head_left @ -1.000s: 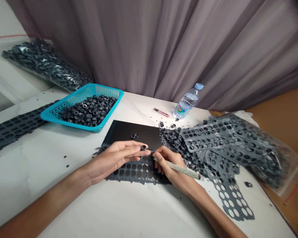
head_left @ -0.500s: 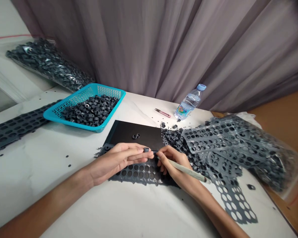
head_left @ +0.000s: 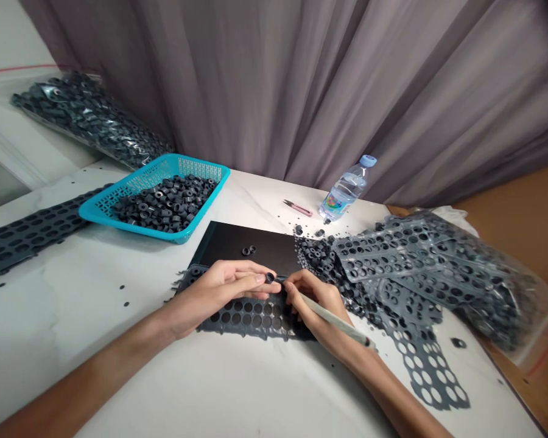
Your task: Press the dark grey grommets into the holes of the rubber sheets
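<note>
My left hand [head_left: 226,285] pinches a small black rubber ring [head_left: 270,278] between thumb and fingers, its hollow end tilted up. Close by on the right, my right hand [head_left: 317,298] is closed round a pale, slim pen-like tool [head_left: 340,322], its back end slanting toward my wrist. The tool's tip is hard to make out near the ring. Beneath both hands lies a dark moulded rubber sheet [head_left: 251,319] with rows of round cups. Behind it is a flat black board [head_left: 274,246], with two loose rings [head_left: 249,250] on it.
A turquoise basket [head_left: 187,234] of black rings stands at the back left, before a full plastic bag [head_left: 86,115]. Loose rings [head_left: 322,255] and perforated sheets [head_left: 393,249] pile up at right. Pink-handled snips [head_left: 298,208] and a water bottle [head_left: 344,191] sit behind.
The ring in my left fingers has turned, so its hollow end faces me more. My right hand and the tool have shifted slightly left.
</note>
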Demonstrator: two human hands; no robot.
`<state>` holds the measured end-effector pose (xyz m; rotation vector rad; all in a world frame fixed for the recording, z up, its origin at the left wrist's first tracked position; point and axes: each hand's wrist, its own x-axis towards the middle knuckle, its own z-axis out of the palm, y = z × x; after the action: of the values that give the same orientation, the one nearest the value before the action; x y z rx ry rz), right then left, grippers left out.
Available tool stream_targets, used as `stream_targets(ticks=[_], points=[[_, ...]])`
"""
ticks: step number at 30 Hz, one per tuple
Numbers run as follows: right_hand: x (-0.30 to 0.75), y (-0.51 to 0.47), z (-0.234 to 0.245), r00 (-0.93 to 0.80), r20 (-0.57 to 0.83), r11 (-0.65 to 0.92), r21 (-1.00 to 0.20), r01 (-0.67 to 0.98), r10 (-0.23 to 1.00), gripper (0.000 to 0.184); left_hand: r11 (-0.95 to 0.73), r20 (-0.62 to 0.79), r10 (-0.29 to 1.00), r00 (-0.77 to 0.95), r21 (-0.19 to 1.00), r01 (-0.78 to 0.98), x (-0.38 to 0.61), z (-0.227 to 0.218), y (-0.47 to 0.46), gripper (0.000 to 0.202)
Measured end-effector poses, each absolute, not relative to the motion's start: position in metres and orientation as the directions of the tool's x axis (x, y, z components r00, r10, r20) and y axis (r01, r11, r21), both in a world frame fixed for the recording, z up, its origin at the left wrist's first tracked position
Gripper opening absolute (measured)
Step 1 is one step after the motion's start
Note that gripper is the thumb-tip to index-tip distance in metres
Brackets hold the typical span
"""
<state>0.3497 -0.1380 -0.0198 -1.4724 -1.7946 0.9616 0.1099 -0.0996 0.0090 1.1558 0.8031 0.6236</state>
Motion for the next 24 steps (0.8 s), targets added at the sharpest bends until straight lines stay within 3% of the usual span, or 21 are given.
stream_targets(ticks=[6,9,11,18,24], points=[[0.347,-0.142,-0.016,-0.239,0.144,0.256,-0.797,0.547,0.96,0.022,-0.083,0.019,0.828,0.56,0.992,0.09,0.142,-0.002,-0.062,0.029],[0.347,-0.143,-0.013,-0.273,0.165,0.295,-0.781,0.551,0.948,0.022,-0.349,0.144,0.757,0.637,0.914,0.208,0.181,-0.001,-0.037,0.026],[0.346,-0.144,-0.011,-0.263,0.17,0.293,-0.773,0.563,0.95,0.023,-0.44,0.189,0.74,0.645,0.861,0.253,0.207,0.0,-0.024,0.022],[0.352,-0.141,-0.014,-0.281,0.127,0.264,-0.807,0.528,0.951,0.022,-0.552,0.272,0.753,0.599,0.757,0.35,0.207,0.006,-0.022,0.025],[0.361,-0.129,-0.017,-0.25,-0.069,0.015,-0.948,0.319,0.966,0.02,-0.551,0.223,0.739,0.636,0.743,0.38,0.139,0.004,-0.055,0.016]])
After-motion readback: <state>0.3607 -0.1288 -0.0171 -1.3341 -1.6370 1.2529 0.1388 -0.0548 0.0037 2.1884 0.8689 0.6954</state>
